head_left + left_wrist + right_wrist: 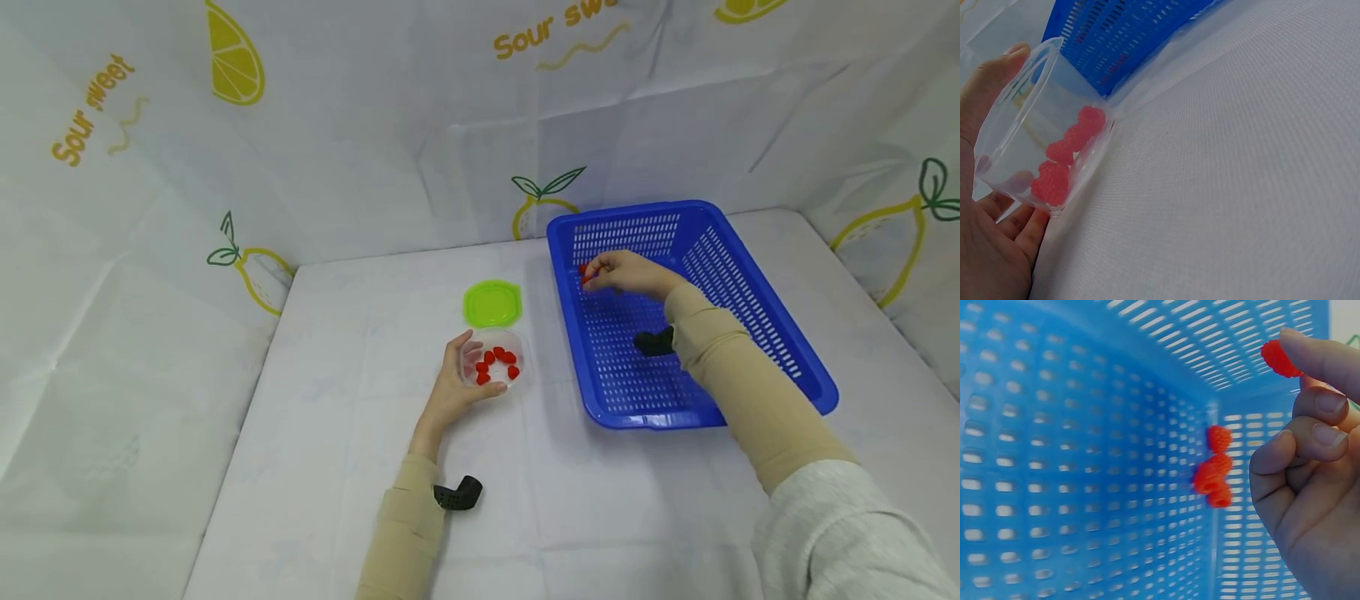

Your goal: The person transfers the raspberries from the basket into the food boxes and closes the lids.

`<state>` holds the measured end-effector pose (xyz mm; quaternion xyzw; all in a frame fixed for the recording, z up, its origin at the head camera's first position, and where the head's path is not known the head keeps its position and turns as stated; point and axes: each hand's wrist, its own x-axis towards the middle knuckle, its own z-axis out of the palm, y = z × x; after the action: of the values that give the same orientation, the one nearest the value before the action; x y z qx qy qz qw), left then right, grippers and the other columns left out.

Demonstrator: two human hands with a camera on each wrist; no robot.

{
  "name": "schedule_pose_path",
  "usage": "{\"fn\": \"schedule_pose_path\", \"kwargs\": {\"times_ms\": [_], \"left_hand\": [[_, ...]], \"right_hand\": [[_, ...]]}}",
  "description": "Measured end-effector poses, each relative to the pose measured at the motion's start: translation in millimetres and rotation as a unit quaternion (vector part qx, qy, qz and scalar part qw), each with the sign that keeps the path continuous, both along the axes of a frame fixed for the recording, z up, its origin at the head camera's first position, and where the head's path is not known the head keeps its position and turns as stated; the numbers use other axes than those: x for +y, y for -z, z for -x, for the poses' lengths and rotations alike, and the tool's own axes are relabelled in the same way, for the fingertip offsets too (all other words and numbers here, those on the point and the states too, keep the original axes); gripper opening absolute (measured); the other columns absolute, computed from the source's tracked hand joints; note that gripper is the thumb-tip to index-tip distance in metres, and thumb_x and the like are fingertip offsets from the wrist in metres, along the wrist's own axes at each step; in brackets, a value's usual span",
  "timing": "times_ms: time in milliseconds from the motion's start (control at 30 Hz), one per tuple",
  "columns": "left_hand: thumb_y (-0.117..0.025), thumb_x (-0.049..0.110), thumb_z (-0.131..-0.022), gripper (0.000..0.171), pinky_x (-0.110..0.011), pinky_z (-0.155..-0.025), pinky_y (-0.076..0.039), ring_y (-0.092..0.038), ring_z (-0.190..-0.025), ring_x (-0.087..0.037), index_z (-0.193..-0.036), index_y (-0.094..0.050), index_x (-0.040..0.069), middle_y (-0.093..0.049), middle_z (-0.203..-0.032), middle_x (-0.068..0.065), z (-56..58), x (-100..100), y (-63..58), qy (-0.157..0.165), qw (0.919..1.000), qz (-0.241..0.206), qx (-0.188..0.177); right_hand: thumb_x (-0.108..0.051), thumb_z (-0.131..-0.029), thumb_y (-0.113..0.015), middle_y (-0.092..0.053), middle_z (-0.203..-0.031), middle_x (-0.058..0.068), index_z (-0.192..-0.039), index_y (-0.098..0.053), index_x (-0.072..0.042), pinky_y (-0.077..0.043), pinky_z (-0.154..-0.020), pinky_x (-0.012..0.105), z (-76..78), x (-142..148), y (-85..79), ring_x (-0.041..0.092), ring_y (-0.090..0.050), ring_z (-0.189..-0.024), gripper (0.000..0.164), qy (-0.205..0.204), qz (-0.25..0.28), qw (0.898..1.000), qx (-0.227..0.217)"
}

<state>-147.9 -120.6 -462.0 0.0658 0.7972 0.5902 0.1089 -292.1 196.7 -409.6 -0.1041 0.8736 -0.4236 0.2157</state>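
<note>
My left hand (pixel 452 390) grips a clear plastic cup (pixel 1038 106) on the white cloth, thumb on one side and fingers around the other. Several red raspberries (pixel 1054 181) lie on the cup's bottom. Over the far left part of a blue basket (pixel 617 408), my right hand (pixel 630 273) pinches one raspberry (pixel 1280 359) between thumb and forefinger, its other fingers curled. Below that hand, several more raspberries (pixel 1213 478) lie clustered against the basket's wall, as the right wrist view shows.
A bright green lid (pixel 492 303) lies flat just behind the cup. The basket stands to the right of both, with raised slotted walls. White cloth printed with lemons (pixel 238 67) hangs behind the table. Black wrist devices (pixel 459 493) sit on both forearms.
</note>
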Motion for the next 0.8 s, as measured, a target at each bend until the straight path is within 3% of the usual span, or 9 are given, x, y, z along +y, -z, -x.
{"fn": "schedule_pose_path", "kwargs": {"times_ms": [33, 267, 333, 467, 567, 800], "left_hand": [[-0.077, 0.018, -0.075, 0.09, -0.046, -0.114, -0.028, -0.035, -0.135, -0.027, -0.145, -0.02, 0.015, -0.039, -0.144, -0.012, 0.2, 0, 0.7, 0.0, 1.0, -0.002, -0.001], [-0.082, 0.031, -0.069, 0.092, -0.043, -0.112, -0.033, -0.04, -0.131, -0.016, -0.141, -0.024, 0.031, -0.044, -0.137, 0.006, 13.0, -5, 37.2, -0.015, 0.9997, -0.008, 0.02], [-0.082, 0.031, -0.07, 0.092, -0.042, -0.112, -0.033, -0.04, -0.131, -0.017, -0.141, -0.023, 0.03, -0.044, -0.138, 0.005, 13.4, -5, 37.8, -0.014, 0.9997, -0.006, 0.021], [-0.081, 0.028, -0.07, 0.093, -0.042, -0.113, -0.031, -0.039, -0.133, -0.017, -0.142, -0.023, 0.03, -0.044, -0.139, 0.003, 13.4, -5, 35.9, -0.014, 0.9998, -0.003, 0.012], [-0.08, 0.023, -0.072, 0.093, -0.044, -0.114, -0.029, -0.037, -0.134, -0.02, -0.144, -0.022, 0.026, -0.042, -0.141, -0.002, 10.9, -4, 27.8, -0.009, 0.9999, -0.004, 0.005], [-0.077, 0.018, -0.075, 0.091, -0.046, -0.113, -0.029, -0.036, -0.135, -0.027, -0.145, -0.019, 0.014, -0.04, -0.143, -0.012, 2.6, -2, 5.0, 0.003, 1.0, -0.002, 0.006]], "right_hand": [[-0.025, -0.088, -0.064, -0.06, -0.086, 0.004, -0.101, -0.054, -0.004, -0.043, -0.071, 0.035, -0.3, 0, -1.8, 0.024, -0.047, -0.083, 0.027, 0.002, 0.005, 1.0, 0.003], [-0.025, -0.088, -0.064, -0.059, -0.081, -0.004, -0.1, -0.054, -0.006, -0.042, -0.073, 0.029, -6.5, -5, -24.5, 0.018, -0.049, -0.079, 0.024, 0.004, 0.041, 0.999, 0.009], [-0.029, -0.087, -0.065, -0.059, -0.08, -0.005, -0.1, -0.053, -0.008, -0.042, -0.076, 0.031, -6.7, -5, -27.0, 0.018, -0.049, -0.078, 0.028, -0.001, 0.043, 0.999, 0.013], [-0.031, -0.087, -0.065, -0.052, -0.07, -0.004, -0.101, -0.054, -0.008, -0.04, -0.077, 0.034, -10.7, -12, -37.5, 0.015, -0.045, -0.068, 0.029, -0.019, 0.054, 0.998, 0.024], [-0.03, -0.087, -0.066, -0.042, -0.064, -0.004, -0.102, -0.055, -0.01, -0.04, -0.072, 0.032, -14.5, -21, -46.5, 0.014, -0.041, -0.06, 0.028, -0.029, 0.057, 0.997, 0.035], [-0.034, -0.087, -0.065, -0.036, -0.064, -0.003, -0.103, -0.053, -0.012, -0.024, -0.042, 0.028, -25.4, -48, -69.0, 0.012, -0.031, -0.052, 0.029, -0.057, 0.059, 0.996, 0.037]]}}
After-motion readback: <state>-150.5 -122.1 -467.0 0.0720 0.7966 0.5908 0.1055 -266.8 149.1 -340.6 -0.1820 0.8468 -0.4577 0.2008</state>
